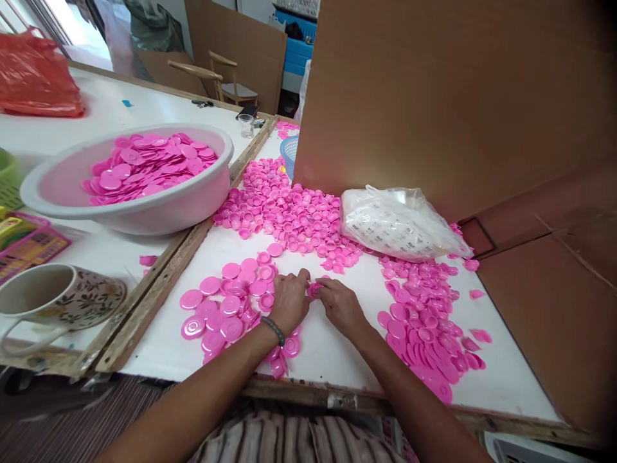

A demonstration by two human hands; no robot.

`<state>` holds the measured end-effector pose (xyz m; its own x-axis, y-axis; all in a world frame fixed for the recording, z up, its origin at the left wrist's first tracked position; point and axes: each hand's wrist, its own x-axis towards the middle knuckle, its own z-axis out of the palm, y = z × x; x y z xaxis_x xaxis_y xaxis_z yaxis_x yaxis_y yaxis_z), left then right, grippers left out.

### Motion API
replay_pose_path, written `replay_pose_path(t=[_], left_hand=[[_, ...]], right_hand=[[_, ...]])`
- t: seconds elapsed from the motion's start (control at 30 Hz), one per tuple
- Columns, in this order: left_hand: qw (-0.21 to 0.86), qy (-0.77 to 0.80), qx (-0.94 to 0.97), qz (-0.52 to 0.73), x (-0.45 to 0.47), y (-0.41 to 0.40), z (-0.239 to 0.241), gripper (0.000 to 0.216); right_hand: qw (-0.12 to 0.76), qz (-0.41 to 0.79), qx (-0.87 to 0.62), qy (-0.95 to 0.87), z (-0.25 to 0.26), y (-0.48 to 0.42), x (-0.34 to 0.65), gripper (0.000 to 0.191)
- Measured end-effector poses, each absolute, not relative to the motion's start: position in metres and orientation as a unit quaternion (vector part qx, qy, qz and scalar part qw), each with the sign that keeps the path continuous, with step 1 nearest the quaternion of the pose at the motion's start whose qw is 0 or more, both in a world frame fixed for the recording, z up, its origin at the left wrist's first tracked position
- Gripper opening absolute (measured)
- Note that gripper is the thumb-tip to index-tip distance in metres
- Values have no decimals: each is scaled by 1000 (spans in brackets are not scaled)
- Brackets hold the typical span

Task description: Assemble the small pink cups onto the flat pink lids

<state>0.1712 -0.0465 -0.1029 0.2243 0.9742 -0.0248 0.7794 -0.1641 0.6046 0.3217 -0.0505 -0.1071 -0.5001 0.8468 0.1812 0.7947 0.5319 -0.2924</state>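
Your left hand (290, 299) and right hand (341, 305) pinch one pink piece (314, 290), likely light, stiff and slick; grip its rim.

Bright light (83, 33) fills the far left corner, near a wooden chair (238, 94) and a cardboard sheet (253, 48). A tall brown board (434, 96) walls the white table (332, 347); the floor (137, 406) is dark and striped.
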Motion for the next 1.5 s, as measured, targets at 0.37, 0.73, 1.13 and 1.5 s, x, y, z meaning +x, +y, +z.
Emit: replay_pose_path(t=[0.37,0.73,1.13,1.5], left_hand=[[289,610,701,232,172,-47,-105,38],[276,600,721,210,170,-47,-109,41],[242,596,736,211,171,-47,-114,33],[317,521,757,235,162,-48,-101,19]], right_hand=[[38,-95,-362,-926,-108,-47,319,25],[46,-106,-336,-935,-120,-60,324,32],[47,-79,-361,-928,-107,-62,313,29],[213,204,-555,-778,-112,-62,323,25]])
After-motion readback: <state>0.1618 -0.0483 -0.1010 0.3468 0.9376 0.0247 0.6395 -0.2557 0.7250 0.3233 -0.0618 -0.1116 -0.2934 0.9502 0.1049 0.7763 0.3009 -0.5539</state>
